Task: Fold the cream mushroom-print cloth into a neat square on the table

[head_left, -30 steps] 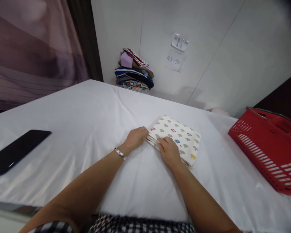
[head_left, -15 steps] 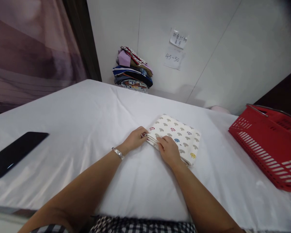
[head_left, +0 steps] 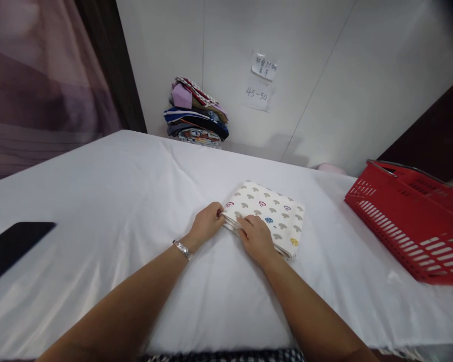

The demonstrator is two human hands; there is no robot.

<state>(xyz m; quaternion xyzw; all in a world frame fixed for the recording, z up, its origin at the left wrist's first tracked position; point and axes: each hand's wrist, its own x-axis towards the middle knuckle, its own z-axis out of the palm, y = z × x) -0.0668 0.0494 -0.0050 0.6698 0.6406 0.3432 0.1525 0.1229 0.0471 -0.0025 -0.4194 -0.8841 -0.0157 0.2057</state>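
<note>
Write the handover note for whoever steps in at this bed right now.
Left hand: gripping the near left corner of the folded mushroom-print cloth.
Right hand: fingers pressed on the cloth's near edge.
The cloth lies flat on the white sheet, already folded into a compact rectangle.
Red basket sits to the right; stack of folded clothes against the wall; black phone far left.
Left: the cloth is not yet in the stack or the basket.

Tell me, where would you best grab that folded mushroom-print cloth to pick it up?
Probably at its near-left edge, coming from the person's side. The folded mushroom-print cloth lies flat on the white sheet, and its stacked layers show along that edge, so fingers can slide under and pinch them together. The left hand and right hand already rest there.
</note>
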